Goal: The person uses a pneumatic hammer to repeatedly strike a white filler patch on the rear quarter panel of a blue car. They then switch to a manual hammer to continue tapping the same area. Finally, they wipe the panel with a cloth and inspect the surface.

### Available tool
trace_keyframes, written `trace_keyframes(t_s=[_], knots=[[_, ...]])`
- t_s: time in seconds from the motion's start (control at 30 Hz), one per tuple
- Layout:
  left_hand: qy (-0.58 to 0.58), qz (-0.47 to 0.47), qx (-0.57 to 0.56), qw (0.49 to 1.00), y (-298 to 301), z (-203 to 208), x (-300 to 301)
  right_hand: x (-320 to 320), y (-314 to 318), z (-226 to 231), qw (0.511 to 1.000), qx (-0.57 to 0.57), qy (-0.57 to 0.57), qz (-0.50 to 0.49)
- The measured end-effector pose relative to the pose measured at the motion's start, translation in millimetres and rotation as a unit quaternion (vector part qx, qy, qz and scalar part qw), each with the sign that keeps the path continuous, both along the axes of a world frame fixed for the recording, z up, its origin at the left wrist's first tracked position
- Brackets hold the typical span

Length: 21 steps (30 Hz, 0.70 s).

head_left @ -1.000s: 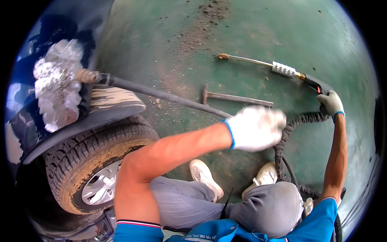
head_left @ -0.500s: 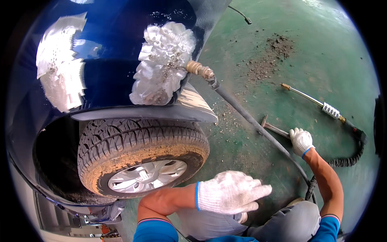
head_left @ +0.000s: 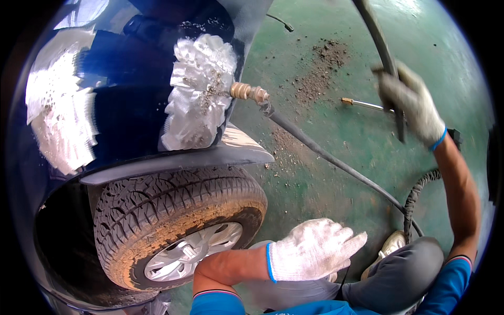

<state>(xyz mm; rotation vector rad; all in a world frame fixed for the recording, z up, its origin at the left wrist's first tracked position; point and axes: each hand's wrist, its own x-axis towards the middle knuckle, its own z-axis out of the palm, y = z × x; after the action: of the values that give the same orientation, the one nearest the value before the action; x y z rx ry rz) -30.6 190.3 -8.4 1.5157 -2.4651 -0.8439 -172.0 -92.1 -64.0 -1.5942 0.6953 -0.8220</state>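
Observation:
In a white knit glove, my right hand point(head_left: 415, 102) is raised at the right, wrapped round a hammer point(head_left: 378, 37). The hammer is blurred, and its upper end runs out at the top edge of the picture. My left hand point(head_left: 315, 249), gloved too, hangs over my knees near the wheel, fingers stretched and holding nothing visible. Ahead is a dark blue vehicle panel point(head_left: 128, 94) with a bare, ground metal patch point(head_left: 197, 97) near its edge. A brass-coloured fitting point(head_left: 249, 92) on a grey hose point(head_left: 325, 155) meets the panel edge beside this patch.
A muddy tyre point(head_left: 184, 215) sits under the wheel arch at the left. Brown dirt point(head_left: 320, 68) is scattered over the green floor point(head_left: 294, 194). A metal rod with a brass tip point(head_left: 362, 104) lies at the right, near a ribbed black hose point(head_left: 417, 191). Another ground patch point(head_left: 60, 100) is farther left.
My right hand has lifted the hammer from near the floor, up and away from me. My left hand has barely moved. The view has shifted slightly, moving the vehicle leftward.

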Motion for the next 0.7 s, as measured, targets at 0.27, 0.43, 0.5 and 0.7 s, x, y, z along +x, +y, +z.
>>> trace_keyframes(t_s=[0.27,0.43,0.5,0.7], knots=[[0.033,0.070,0.039,0.996,17,41,-1,96,70,82,0.963,-0.059,-0.257,-0.049],[0.094,0.152,0.038,0.983,33,31,-7,104,153,36,0.950,0.128,-0.277,-0.060],[0.033,0.186,0.064,0.980,39,30,-1,107,172,26,0.963,0.171,-0.206,-0.027],[0.003,0.175,0.064,0.983,46,16,7,135,176,12,0.980,0.022,-0.199,-0.024]])
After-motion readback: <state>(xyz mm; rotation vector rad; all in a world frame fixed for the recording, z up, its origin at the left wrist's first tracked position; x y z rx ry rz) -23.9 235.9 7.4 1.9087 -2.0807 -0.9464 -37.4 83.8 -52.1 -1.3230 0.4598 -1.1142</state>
